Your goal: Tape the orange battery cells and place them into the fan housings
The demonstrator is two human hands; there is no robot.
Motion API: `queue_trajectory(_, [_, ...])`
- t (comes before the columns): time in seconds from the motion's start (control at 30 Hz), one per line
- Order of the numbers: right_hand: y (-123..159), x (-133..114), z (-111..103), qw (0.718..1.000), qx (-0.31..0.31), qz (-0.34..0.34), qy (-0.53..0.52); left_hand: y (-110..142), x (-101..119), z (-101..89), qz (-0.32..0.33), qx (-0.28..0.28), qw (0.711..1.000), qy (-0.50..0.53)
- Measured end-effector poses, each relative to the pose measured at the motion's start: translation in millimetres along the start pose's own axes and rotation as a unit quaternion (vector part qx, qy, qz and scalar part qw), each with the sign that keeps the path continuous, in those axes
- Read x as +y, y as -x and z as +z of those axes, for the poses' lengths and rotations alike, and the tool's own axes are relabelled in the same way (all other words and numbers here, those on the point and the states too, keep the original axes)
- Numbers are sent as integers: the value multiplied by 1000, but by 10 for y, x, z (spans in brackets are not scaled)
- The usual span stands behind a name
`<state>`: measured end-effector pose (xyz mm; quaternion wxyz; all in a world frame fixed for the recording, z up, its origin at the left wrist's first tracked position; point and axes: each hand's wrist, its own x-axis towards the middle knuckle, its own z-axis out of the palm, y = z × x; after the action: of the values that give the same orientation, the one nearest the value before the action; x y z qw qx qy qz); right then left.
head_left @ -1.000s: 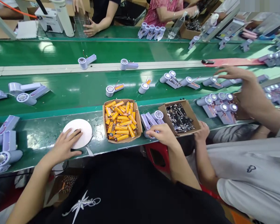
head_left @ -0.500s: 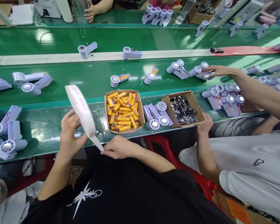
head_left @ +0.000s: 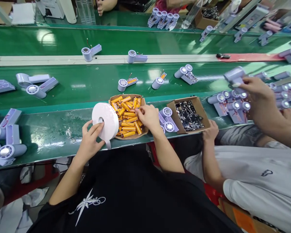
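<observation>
My left hand (head_left: 93, 137) grips a white roll of tape (head_left: 106, 121) by its core and edge, just left of the battery box. A short loose end of tape hangs below the roll. Over the right side of the cardboard box (head_left: 129, 137) is my right hand (head_left: 149, 118), fingers pinched among the orange battery cells (head_left: 129, 114). Whether a cell is between those fingertips is hidden. Right beside that hand, partly covered by it, lie lilac fan housings (head_left: 168, 121).
A carton of black circuit boards (head_left: 190, 115) stands right of the lilac housings. Further housings (head_left: 37, 90) lie along the green conveyor (head_left: 87, 79). At right, a co-worker's hand (head_left: 257, 87) holds a housing; their other hand (head_left: 210, 130) touches the carton.
The tape roll has moved right and turned its flat face to view. My right hand has left the tape end and reached into the battery box. The co-worker has lifted a housing.
</observation>
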<state>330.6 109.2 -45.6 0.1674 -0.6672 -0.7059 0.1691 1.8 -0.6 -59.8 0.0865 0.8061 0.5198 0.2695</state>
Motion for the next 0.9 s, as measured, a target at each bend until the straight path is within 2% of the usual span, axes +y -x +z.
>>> queue_trajectory(0.07, [26,66,-52,982,58,-3,-181,-5,19,-21,8,-1,1000,-11])
queue_trajectory(0.1, [65,67,-84,956,86,-5,-280,-5,25,-35,13,1,1000,-18])
queue_trajectory(0.17, [201,-24,-128,888,108,-7,-446,-5,34,-57,23,7,999,-33])
queue_trajectory(0.23, [390,-221,-123,833,79,-3,-547,-7,42,-67,27,12,998,-48])
queue_trajectory(0.3, [576,-442,-76,810,26,2,-586,-10,56,-73,30,18,998,-60])
queue_trajectory(0.43, [764,-662,32,827,-40,-14,-561,-8,102,-109,38,32,995,-82])
queue_trajectory(0.6, [654,-566,10,873,-150,-48,-461,8,169,-155,30,13,993,-110])
queue_trajectory(0.67, [593,-517,-17,877,-189,-66,-436,17,185,-159,12,19,992,-121])
queue_trajectory(0.73, [567,-506,8,866,-218,-70,-445,23,202,-152,-2,24,991,-131])
queue_trajectory(0.8, [582,-555,120,851,-195,-44,-487,20,243,-124,-18,19,991,-131])
queue_trajectory(0.9, [614,-684,367,809,-38,27,-586,23,361,-39,-59,18,991,-121])
